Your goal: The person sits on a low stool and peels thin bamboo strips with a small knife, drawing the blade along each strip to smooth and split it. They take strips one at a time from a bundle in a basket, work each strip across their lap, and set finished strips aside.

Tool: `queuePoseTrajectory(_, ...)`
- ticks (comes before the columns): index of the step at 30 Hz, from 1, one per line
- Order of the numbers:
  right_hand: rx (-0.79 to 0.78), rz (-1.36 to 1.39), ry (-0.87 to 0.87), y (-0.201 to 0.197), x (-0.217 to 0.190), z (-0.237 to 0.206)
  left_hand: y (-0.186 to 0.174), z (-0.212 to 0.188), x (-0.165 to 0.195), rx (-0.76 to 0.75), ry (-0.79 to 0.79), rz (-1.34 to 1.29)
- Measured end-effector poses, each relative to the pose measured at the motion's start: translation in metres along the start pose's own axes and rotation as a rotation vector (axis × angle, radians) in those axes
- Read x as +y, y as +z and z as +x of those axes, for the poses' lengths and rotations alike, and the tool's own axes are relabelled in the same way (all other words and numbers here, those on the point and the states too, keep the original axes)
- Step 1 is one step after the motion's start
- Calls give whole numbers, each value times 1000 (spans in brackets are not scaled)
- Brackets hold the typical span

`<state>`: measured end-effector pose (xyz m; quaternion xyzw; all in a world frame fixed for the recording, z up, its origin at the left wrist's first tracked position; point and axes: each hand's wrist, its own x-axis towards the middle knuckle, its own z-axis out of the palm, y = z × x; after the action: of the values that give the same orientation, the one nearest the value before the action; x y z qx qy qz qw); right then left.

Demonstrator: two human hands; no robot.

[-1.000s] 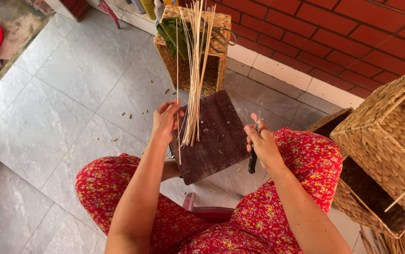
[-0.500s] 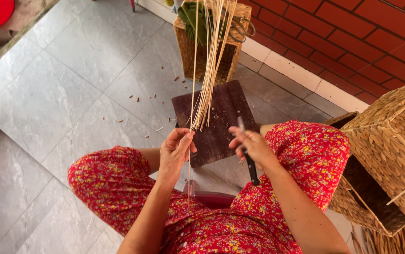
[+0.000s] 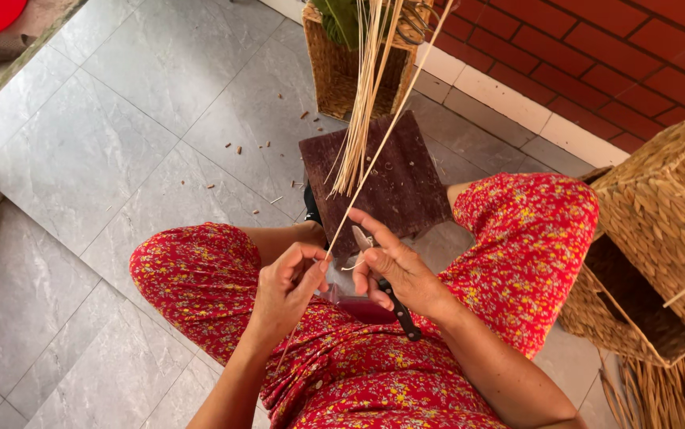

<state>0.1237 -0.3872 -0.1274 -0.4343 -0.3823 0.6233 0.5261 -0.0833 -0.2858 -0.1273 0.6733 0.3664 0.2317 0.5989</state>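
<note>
Pale reed strip (image 3: 390, 127) — pinched by left hand (image 3: 287, 290), knife (image 3: 386, 290) in right hand (image 3: 398, 270).

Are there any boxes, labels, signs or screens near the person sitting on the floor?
No labels, signs or screens show.
Woven basket: on the right by the knee, boxy, tan straw, open side facing the person.
Second woven basket: top middle by the brick wall, square, brown, holding green leaves and pale sticks.
Left hand pinches a thin stick; right hand holds a dark-handled knife.
</note>
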Motion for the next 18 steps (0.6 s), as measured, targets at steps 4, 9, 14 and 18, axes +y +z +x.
queuePoseTrajectory(4, 2, 66, 24, 13, 4, -4, -2, -22, 3, -40, -73, 127)
queuePoseTrajectory(9, -29, 200, 43, 13, 8, -12, -17, -47, 3, -99, 38, 192)
queuePoseTrajectory(14, -22, 224, 44, 15, 1, -24, -33, -61, 0, -93, 99, 164)
queuePoseTrajectory(18, -10, 126, 96, 25, -5, -29, -21, -63, -4, -39, -33, 77)
